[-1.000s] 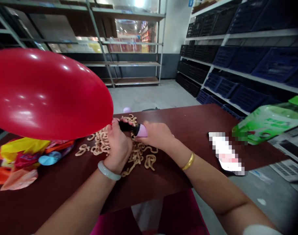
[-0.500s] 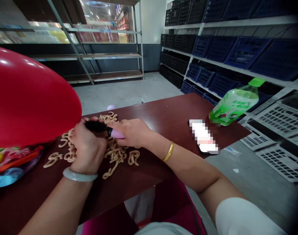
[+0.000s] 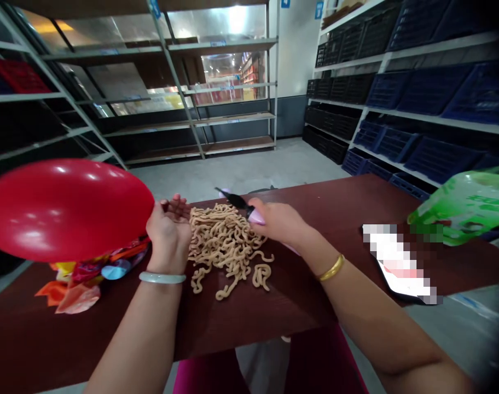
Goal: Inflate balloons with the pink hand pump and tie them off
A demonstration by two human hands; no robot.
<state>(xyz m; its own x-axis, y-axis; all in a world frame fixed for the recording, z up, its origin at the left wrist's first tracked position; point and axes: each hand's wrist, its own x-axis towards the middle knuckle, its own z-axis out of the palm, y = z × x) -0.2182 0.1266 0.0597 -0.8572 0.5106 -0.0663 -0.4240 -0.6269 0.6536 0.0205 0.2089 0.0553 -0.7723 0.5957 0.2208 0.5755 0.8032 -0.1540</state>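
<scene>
My left hand (image 3: 169, 235) pinches the neck of a big inflated red balloon (image 3: 64, 208), which stretches out to the left. The other fingers of that hand are loosely raised. In my right hand (image 3: 280, 221) is a balloon pump with a lilac body and a black tapered nozzle (image 3: 234, 200). The nozzle points up and left, apart from the balloon. Between my hands lies a heap of long, thin, beige curly balloons (image 3: 225, 241). Under the red balloon sit several flat coloured balloons (image 3: 75, 295), partly hidden by it.
On the right of the brown table (image 3: 315, 279) lie a phone (image 3: 397, 268) with a blurred screen and a green bottle (image 3: 466, 208). Metal shelves (image 3: 233, 117) stand beyond the table, and racks of blue crates (image 3: 430, 93) line the right side.
The pump's nozzle has come away from my left hand and the balloon neck, as my right hand drew off to the right. The head view has shifted left and up.
</scene>
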